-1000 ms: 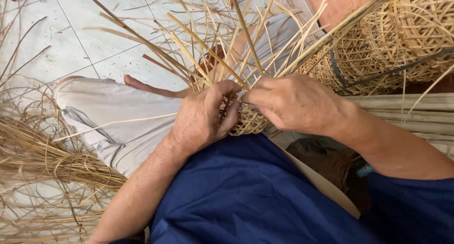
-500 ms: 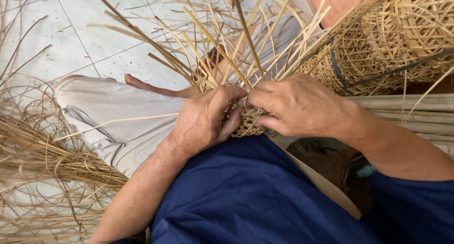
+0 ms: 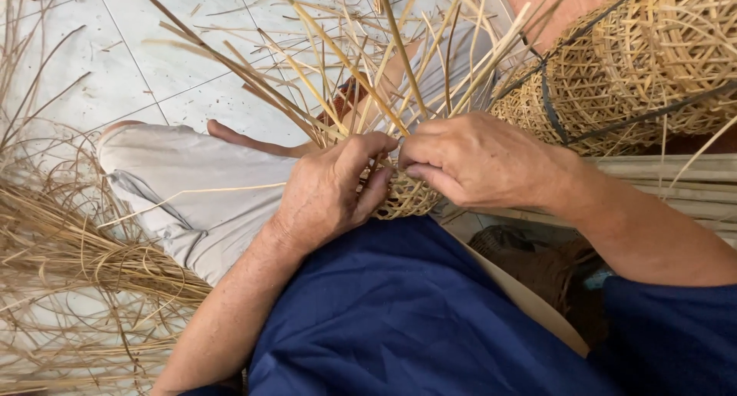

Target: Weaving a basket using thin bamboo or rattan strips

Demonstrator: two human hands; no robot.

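Head view shows a small half-made basket sitting on the person's lap, between both hands. It is woven from thin, flat, yellow strips. Many loose strips stick up and out of it like a fan, and they are not woven in yet.

The left hand is curled around the left side of the small basket, and its thumb and first finger pinch at the woven edge. The right hand is closed over the top right of the basket, with its fingertips pressed tight on the same edge. The two hands almost touch each other there.

Compared with a second ago, the hands have hardly moved. The left thumb has come up a little closer to the right fingers, and the standing strips lean a bit differently. That looks like one strip being tucked or pulled snug, so the weaving seems to be going on bit by bit at the edge.

Around it, the person's legs are in blue cloth and a pale grey trouser leg. A bare foot peeks out past the grey leg. A big pile of loose dry strips lies on the white tiled floor to the left. Finished open-weave baskets lie stacked at the top right, tied with a dark strap.
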